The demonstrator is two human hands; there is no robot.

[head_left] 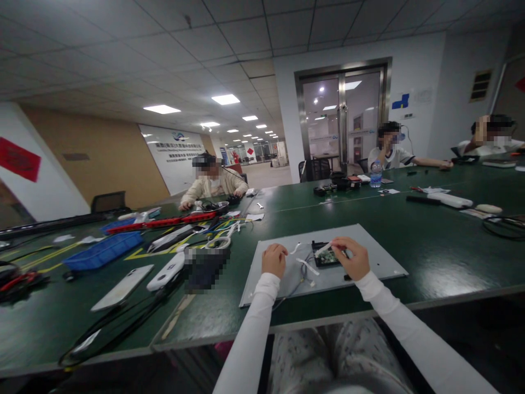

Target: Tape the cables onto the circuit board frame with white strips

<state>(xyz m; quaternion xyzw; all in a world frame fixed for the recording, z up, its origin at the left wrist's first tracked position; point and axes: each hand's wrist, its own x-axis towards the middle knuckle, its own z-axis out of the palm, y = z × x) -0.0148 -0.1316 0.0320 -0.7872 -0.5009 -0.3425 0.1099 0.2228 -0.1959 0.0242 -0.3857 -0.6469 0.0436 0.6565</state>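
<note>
My right hand [353,257] pinches the end of a thin white strip [324,250]. The strip slants over a black-framed unit with a green circuit board [328,257] inside. My left hand [274,260] is closed, fingertips together, over the left part of a flat grey panel [283,279]; what it holds, if anything, is too small to make out. Just right of its fingertips is a short curled white strip [295,248]. Between my hands, another white strip [308,266] lies across a thin grey cable [304,273] with a small white connector.
The panel lies near the front edge of a green table [435,268]. To the left are a white phone [122,287], a white handheld device [167,271], black cables and a blue tray [102,250]. A water bottle [375,174] stands farther back. Several people sit around the table.
</note>
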